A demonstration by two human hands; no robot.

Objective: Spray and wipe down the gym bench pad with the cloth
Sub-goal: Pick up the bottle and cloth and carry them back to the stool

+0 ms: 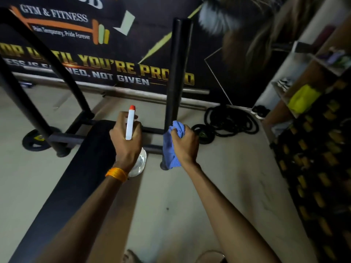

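The black gym bench pad [76, 177] runs from the lower left up toward the rack in the middle. My left hand [126, 143] grips a clear spray bottle [139, 163] with a white head and orange nozzle tip, held over the pad's right edge near its far end. My right hand [185, 144] is closed on a bunched blue cloth [171, 149], held in the air to the right of the pad, in front of a black rack upright. An orange thread band sits on my left wrist.
Black rack uprights [177, 76] stand on both sides of the bench, with a steel barbell [117, 90] across them. Weight plates [33, 139] lie on the floor at left and right, next to coiled black rope [230, 119]. Shelves [303, 82] line the right wall.
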